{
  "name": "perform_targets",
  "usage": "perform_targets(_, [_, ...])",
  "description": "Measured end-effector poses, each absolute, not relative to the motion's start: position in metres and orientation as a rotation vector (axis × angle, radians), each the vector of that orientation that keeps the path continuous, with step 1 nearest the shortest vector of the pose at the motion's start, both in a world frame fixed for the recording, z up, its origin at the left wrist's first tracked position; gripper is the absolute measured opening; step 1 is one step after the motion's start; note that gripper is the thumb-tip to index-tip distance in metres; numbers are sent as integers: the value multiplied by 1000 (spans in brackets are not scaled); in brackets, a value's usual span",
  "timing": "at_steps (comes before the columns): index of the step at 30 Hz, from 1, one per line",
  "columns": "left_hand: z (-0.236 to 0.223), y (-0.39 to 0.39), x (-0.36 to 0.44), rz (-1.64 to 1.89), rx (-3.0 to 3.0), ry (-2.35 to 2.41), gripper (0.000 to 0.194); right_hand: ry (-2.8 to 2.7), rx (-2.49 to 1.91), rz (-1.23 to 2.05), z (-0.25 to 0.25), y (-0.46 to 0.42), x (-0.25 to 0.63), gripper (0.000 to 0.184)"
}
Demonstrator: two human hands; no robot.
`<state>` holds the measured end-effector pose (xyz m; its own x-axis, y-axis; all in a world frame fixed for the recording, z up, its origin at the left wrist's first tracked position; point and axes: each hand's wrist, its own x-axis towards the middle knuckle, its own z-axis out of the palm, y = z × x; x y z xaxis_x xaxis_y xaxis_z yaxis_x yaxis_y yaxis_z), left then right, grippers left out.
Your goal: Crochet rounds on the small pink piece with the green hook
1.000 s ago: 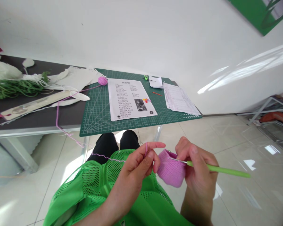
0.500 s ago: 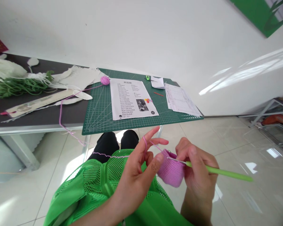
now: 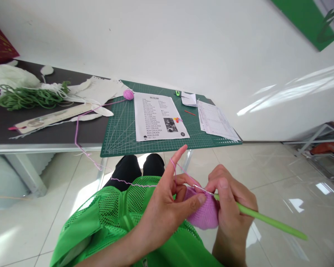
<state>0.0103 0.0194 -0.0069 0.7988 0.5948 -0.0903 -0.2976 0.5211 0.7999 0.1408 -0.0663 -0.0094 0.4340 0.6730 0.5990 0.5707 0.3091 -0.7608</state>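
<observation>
A pink crocheted piece [image 3: 204, 215], rounded like a small cup, hangs between my hands above my lap. My left hand [image 3: 169, 202] pinches its upper edge between thumb and fingers, while the raised index finger carries a loop of pink yarn [image 3: 133, 184]. In my right hand [image 3: 231, 200] is a crochet hook [image 3: 269, 220] with a green handle, held like a pen. Its metal tip lies at the edge of the piece, by the left fingertips. From my left hand the yarn runs back to a small pink ball [image 3: 128, 95] on the table.
A green cutting mat [image 3: 119, 137] bears a printed pattern sheet [image 3: 158, 116], more papers [image 3: 217, 120] and a small red stick [image 3: 190, 112]. To the left lie green yarn [image 3: 30, 95], a ruler [image 3: 52, 118] and white crocheted pieces [image 3: 102, 111]. A white wall stands behind.
My left thumb and middle finger have closed on the edge of the crocheted piece. The hook's handle end has dipped, and its tip has moved slightly left. The view has shifted a little.
</observation>
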Motion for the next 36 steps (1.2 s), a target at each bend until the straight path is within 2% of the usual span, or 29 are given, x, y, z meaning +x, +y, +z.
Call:
perform_targets(8, [-12,20,11,507,803,317,101,-1353,-1392,-67,-8,-67,140,31])
perform_targets(15, [-17,20,11,481,765,305,103,-1349,-1366,-28,-7,-67,142,31])
perform_targets(24, [-16,23,11,404,706,310,116,-1327,-1371,21,-6,-68,141,33])
perform_targets(36, [-5,25,6,350,619,365,120,-1409,-1414,50,0,-72,144,27])
